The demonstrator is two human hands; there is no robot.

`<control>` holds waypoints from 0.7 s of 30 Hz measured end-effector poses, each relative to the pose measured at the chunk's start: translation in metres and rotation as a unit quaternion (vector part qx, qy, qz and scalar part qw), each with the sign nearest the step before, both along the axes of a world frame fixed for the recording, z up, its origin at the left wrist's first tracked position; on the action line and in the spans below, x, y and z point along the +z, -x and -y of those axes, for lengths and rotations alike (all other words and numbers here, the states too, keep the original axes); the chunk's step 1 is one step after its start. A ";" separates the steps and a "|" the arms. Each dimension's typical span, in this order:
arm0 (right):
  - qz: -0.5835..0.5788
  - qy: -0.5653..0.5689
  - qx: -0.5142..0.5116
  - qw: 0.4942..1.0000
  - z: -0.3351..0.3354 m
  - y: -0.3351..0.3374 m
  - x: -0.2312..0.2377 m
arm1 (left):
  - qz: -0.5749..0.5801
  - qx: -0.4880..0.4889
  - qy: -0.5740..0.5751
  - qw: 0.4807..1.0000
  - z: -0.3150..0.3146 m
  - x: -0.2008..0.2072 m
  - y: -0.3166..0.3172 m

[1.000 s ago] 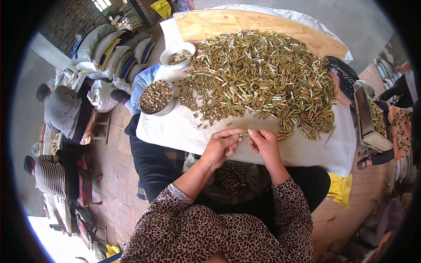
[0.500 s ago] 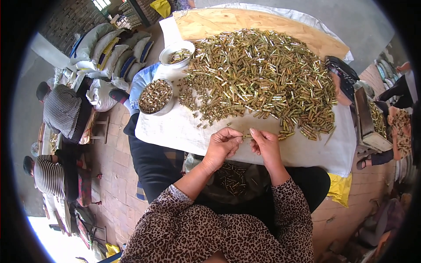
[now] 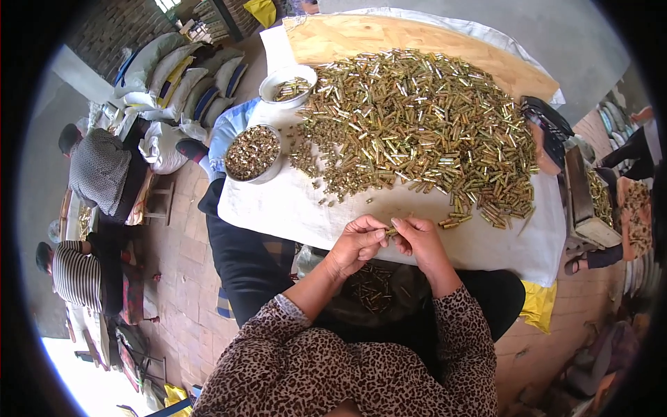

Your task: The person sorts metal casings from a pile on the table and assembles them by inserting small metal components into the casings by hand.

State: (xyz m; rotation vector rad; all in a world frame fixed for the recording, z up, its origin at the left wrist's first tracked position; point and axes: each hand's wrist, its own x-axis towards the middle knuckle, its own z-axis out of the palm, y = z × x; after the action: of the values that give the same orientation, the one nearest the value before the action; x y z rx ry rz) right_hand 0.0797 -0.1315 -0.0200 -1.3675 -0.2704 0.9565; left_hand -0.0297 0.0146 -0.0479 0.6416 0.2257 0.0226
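Note:
Over the near edge of the cloth-covered table [image 3: 292, 212], my left hand [image 3: 356, 247] and my right hand [image 3: 422, 244] meet with fingertips pinched together. Between them shows a small gold-coloured metal piece [image 3: 391, 232], mostly covered by the fingers. Both hands are closed on it. Beyond lies a large heap of small gold-coloured metal cylinders [image 3: 417, 125], with shorter nut-like pieces [image 3: 309, 156] loose at its left side. In my lap, below the hands, a dark cloth or bag [image 3: 340, 309] holds several thin metal pieces.
A white bowl [image 3: 281, 158] full of short metal pieces stands at the table's left edge. Behind it is another white bowl [image 3: 267, 87] with cylinders. A wooden board [image 3: 333, 35] borders the far side. Filled sacks [image 3: 149, 66] and two seated people [image 3: 104, 170] are at left.
My hands have drawn closer together and slightly down toward the table's near edge. The piece, showing between the fingertips before, is now more covered. The whole view has shifted slightly.

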 end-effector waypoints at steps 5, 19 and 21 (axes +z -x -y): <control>-0.032 -0.003 0.001 0.999 -0.002 0.004 -0.002 | -0.010 0.000 0.026 1.000 -0.003 -0.004 0.003; 0.673 0.279 0.007 0.685 -0.082 -0.039 -0.025 | -0.024 0.112 -0.794 0.597 -0.050 -0.008 -0.049; 0.677 0.300 0.012 0.672 -0.086 -0.039 -0.024 | -0.014 0.126 -0.791 0.598 -0.054 -0.013 -0.049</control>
State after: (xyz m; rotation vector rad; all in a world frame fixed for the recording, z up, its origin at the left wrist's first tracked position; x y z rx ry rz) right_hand 0.1184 -0.0455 -0.0439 -2.5206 -1.1607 -0.2303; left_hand 0.0190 0.0691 -0.0604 2.4292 0.2911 0.5502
